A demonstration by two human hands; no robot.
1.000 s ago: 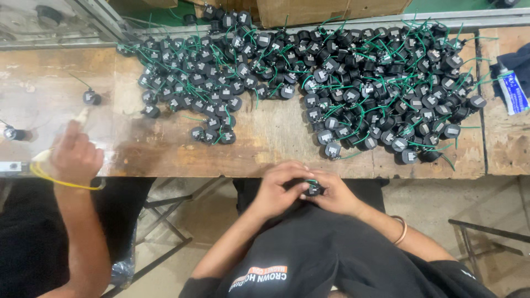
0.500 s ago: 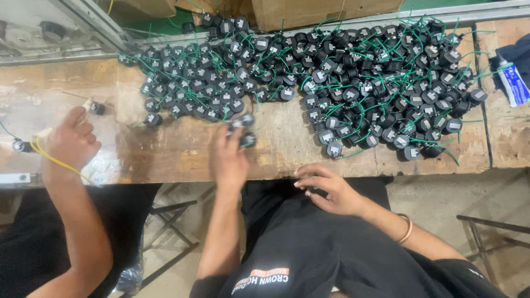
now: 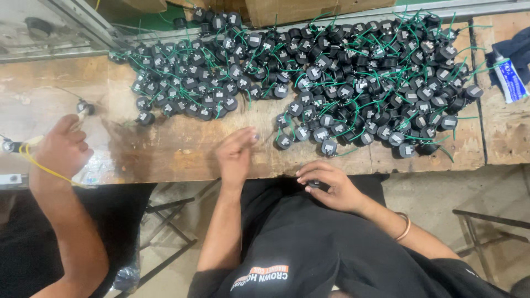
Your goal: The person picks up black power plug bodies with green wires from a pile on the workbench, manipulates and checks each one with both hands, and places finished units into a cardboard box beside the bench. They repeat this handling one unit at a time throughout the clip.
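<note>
While the right hand curls at the near edge of the wooden surface, its fingers close around a small black part, of which only a sliver shows between them, so the part sits just off the surface's edge, above the person's dark shirt. The left hand lies at nine o'clock from the right one, resting on the surface with fingers loosely drawn together and pointing toward one o'clock; it grasps nothing that can be seen.

At twelve o'clock from both hands spreads a large heap of black round components with green wires, its nearest pieces just beyond the left hand's fingertips. A second, smaller cluster of the same components lies at eleven o'clock, touching the large heap along the far side.

At nine o'clock, well apart, a co-worker's hand rests on the surface with a yellow wire looped about its wrist; its forefinger points toward a lone black component just beside it. Whether that hand grips anything, I cannot tell.

At two o'clock, near the surface's far right corner, a white and blue tube lies beside a dark blue cloth.
</note>
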